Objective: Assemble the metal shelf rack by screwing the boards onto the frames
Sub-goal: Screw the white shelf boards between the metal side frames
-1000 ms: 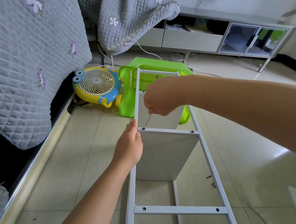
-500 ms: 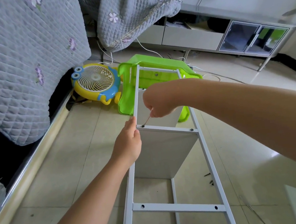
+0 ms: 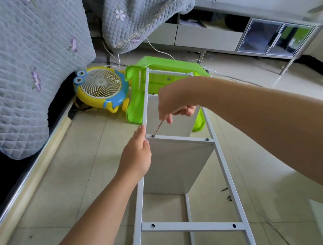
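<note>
Driving a screw at the left hole of the white metal ladder-shaped frame (image 3: 180, 138), our right hand (image 3: 176, 104) pinches a thin screwdriver (image 3: 158, 128); our left hand (image 3: 138, 154) grips the frame's rail. Next we judge: tighten, then the right-hand screw (image 3: 207, 139).

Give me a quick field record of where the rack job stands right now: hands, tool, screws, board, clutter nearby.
left hand: grips the frame's left upright at the crossbar joint
right hand: pinches a thin driver, tip on the left screw
crossbar: right screw already seated
board: hangs under that crossbar
next crossbar: both holes empty
floor: loose screws right of the frame
behind: green stool, yellow fan
</note>
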